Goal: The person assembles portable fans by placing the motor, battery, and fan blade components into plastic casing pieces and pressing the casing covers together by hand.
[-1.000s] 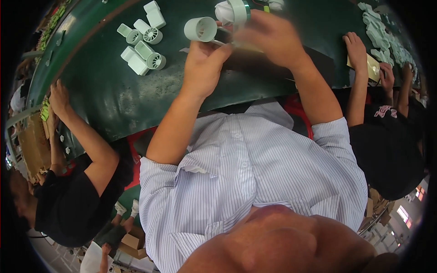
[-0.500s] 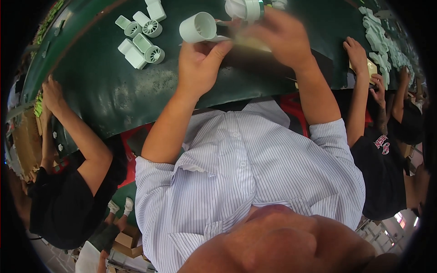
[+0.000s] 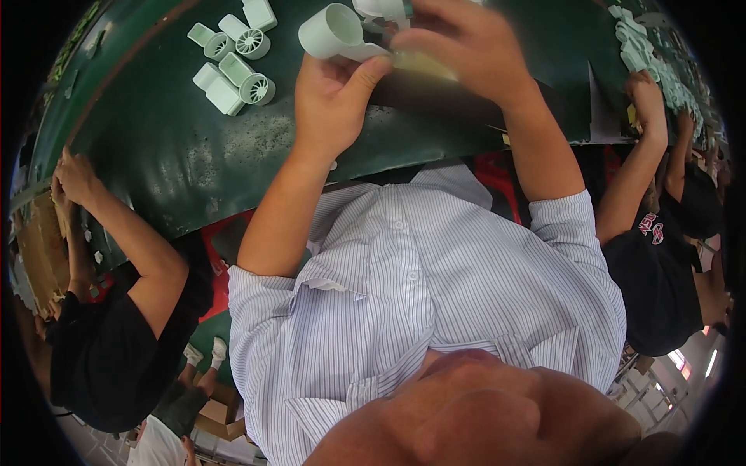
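My left hand [image 3: 332, 97] is closed around a pale green plastic part with a round cup [image 3: 330, 33] and a flat tongue. Its thumb presses on the tongue, and the cup's open end faces right. Close to the right of that part hovers my right hand [image 3: 474, 50], its fingers smeared by motion, so what they grip cannot be made out. Beyond both hands, at the top edge, a whitish round piece [image 3: 381, 6] is cut off by the frame. A pale yellow sheet [image 3: 426, 66] shows blurred beneath my right hand.
Several pale green plastic parts [image 3: 225, 92] with spoked round ends lie on the dark green tabletop [image 3: 194, 167] at left. A heap of similar pieces [image 3: 653, 62] sits at far right. Co-workers' arms reach in on the left [image 3: 136, 225] and right [image 3: 641, 159].
My left hand and the cup part have shifted slightly up and left, and the cup has tilted. My right hand has moved a little beside it. The right co-worker's hand has moved toward the heap.
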Tool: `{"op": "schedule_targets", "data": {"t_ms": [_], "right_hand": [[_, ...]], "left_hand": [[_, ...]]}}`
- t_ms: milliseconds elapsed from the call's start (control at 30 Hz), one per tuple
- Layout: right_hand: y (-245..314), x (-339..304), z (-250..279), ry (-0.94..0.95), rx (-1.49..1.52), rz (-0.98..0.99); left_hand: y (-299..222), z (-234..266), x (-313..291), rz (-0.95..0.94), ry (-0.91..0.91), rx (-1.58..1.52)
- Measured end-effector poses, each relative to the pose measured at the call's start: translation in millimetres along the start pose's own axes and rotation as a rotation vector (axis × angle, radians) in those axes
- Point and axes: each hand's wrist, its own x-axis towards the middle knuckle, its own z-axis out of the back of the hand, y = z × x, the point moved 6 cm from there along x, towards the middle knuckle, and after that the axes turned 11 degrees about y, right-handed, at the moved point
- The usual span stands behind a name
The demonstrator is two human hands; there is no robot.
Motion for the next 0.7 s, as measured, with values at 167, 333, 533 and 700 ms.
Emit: {"op": "schedule_targets", "data": {"t_ms": [167,333,533,700], "right_hand": [[16,-1,0,-0.056,-0.227,0.142],[9,-5,-4,-0.218,-0.204,0.584],[6,-6,-6,-0.238,-0.285,0.555],[12,-7,-7,-0.175,-0.406,0.531]], "left_hand": [[1,4,-1,0.014,-0.003,0.085],[1,4,1,-0.001,0.005,0.033],[-2,0,5,-0.007,0.059,0.022],[15,3,-1,0.118,-0.012,-0.152]]}}
